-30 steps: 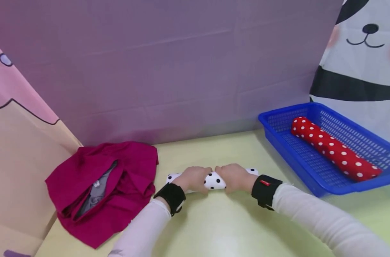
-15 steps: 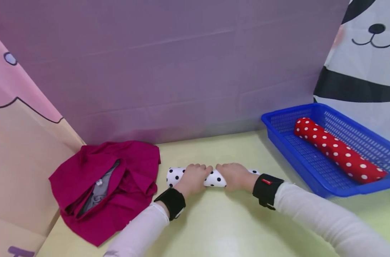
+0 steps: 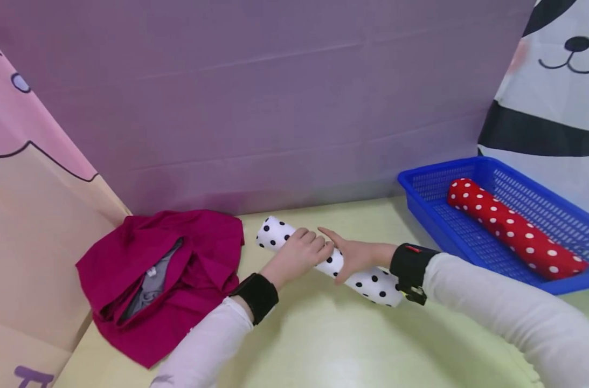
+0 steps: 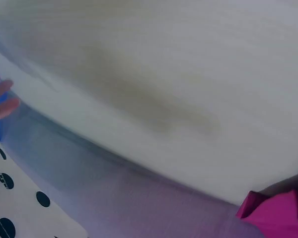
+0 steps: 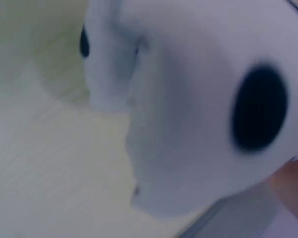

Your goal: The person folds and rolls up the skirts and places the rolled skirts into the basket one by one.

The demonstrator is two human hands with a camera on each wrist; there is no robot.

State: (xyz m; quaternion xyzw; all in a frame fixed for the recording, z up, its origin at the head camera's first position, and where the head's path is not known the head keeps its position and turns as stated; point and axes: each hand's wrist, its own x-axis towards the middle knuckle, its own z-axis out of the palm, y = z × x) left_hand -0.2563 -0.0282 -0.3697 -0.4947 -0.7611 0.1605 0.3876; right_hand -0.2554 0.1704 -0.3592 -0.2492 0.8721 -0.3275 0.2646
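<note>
A white cloth roll with black dots (image 3: 374,283) slants across the middle of the head view, its far end up left and near end down right. My left hand (image 3: 301,253) grips it just left of its middle, fingers curled over the top. Around the roll's right half my right hand (image 3: 354,256) has its thumb and fingers spread apart. Dotted cloth (image 4: 27,208) also shows low in the left wrist view, near the right hand's straight fingers (image 4: 4,108). Close up in the right wrist view is the roll's loose-edged end (image 5: 188,124).
A blue plastic basket (image 3: 427,223) at the right holds a red roll with white dots (image 3: 514,229). Left of my hands lies a crumpled magenta garment (image 3: 202,253) with grey lining showing. A purple cloth wall (image 3: 275,108) closes off the back of the pale yellow table (image 3: 323,345).
The dotted roll has turned from nearly level to slanted, its left end going away and its right end coming nearer. My right hand has loosened from gripping it to spread fingers.
</note>
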